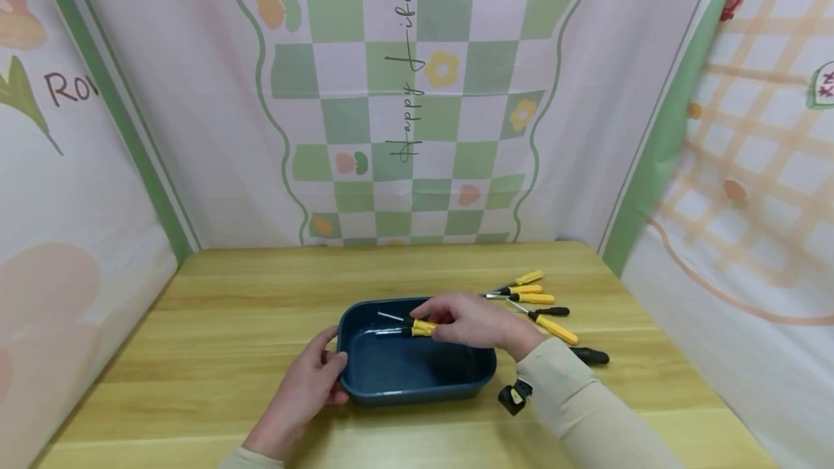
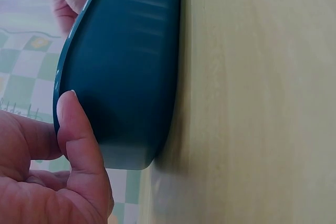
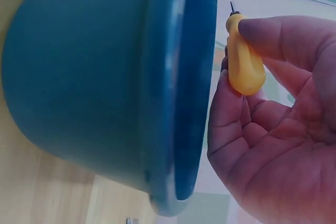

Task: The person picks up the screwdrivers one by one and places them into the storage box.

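Note:
A dark blue rectangular dish [image 1: 417, 389] sits on the table. My left hand [image 1: 313, 376] grips its left end, and in the left wrist view the thumb [image 2: 79, 135] lies along the outer wall near the rim. Over the dish's far right part, my right hand [image 1: 465, 320] pinches a screwdriver by its yellow handle [image 3: 244, 66], thumb against fingers. The held screwdriver's thin shaft [image 1: 391, 316] points left. Right by it in the head view is a second yellow-and-black screwdriver [image 1: 417, 332], its shaft also to the left, partly hidden by the hand.
Several yellow-handled screwdrivers [image 1: 554, 328] lie right of the dish, along with a thin black-handled one [image 1: 554, 311]. Another black handle [image 1: 589, 355] shows behind the right sleeve. A small black device [image 1: 513, 398] is beside the right cuff. Patterned curtains [image 1: 417, 93] surround the table.

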### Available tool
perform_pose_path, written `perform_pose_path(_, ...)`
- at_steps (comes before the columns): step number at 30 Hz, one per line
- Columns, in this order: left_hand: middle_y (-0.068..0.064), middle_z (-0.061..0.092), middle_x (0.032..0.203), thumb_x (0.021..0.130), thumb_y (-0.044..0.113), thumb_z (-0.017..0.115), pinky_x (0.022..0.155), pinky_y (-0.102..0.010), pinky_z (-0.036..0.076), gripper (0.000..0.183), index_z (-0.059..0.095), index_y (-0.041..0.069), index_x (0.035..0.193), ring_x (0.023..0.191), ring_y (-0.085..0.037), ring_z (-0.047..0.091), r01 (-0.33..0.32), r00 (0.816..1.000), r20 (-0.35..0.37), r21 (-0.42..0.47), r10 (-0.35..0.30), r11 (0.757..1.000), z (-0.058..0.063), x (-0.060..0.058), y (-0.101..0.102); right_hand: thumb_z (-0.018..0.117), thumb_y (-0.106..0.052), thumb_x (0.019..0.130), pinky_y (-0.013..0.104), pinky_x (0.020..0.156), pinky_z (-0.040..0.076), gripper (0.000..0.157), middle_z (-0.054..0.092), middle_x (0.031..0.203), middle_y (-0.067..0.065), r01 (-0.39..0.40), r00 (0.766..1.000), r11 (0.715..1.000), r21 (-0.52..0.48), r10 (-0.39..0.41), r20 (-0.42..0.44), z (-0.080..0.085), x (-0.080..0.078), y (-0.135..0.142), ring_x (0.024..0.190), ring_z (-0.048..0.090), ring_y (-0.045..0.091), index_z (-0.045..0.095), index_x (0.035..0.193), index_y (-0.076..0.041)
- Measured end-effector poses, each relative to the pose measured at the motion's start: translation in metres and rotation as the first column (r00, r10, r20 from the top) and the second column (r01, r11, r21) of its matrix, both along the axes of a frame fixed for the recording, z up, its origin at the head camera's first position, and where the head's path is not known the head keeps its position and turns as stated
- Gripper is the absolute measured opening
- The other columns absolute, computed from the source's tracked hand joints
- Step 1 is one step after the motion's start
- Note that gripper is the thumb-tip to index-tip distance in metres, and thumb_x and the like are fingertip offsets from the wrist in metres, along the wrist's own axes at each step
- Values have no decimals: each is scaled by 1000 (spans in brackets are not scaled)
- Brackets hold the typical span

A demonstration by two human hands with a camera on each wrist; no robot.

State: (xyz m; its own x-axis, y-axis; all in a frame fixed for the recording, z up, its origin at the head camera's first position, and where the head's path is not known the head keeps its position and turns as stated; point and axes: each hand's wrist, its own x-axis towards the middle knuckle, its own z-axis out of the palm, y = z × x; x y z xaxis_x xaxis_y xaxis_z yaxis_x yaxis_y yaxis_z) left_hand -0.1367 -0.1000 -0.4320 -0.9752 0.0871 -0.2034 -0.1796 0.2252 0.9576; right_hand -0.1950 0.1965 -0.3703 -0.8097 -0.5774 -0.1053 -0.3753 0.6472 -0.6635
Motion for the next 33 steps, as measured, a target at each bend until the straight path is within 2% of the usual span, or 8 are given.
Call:
perform_pose_path(10, -16, 53, 111, 110, 18, 52, 63, -34, 61, 53, 37, 12, 160, 74, -23, 60, -6, 1000, -10, -4, 6, 1000, 0, 0, 0, 64, -13, 101, 38, 84, 53, 38, 67, 115, -2, 1, 1000, 1000, 20, -1, 4, -2, -1, -2, 95, 58, 19, 67, 140, -16)
perform_pose_path(19, -15, 54, 110, 109, 17, 52, 64, -34, 61, 52, 38, 13, 160, 74, -23, 61, 0, 1000, -10, 2, 0, 1000, -2, -1, 1, 65, -12, 102, 44, 93, 57, 35, 70, 126, 1, 14, 1000, 1000, 18, -15, 23, -3, -1, -3, 100, 62, 16, 69, 137, -14)
perform_pose_path(23, -15, 54, 109, 110, 18, 52, 62, -33, 61, 52, 38, 12, 160, 74, -23, 60, 4, 1000, -16, 11, -4, 1000, -2, -1, 0, 65, -12, 102, 44, 94, 58, 33, 70, 130, 2, 23, 999, 1000, 13, -23, 46, -4, -1, -4, 99, 63, 15, 70, 135, -15)
perform_pose_path(33, -15, 54, 110, 110, 18, 51, 63, -34, 61, 52, 38, 13, 160, 75, -23, 61, 1, 1000, -11, 9, -1, 1000, -2, -1, 0, 65, -12, 102, 44, 97, 58, 32, 69, 133, 3, 12, 999, 1000, 26, -13, 37, -8, -2, -5, 104, 65, 14, 70, 134, -14)
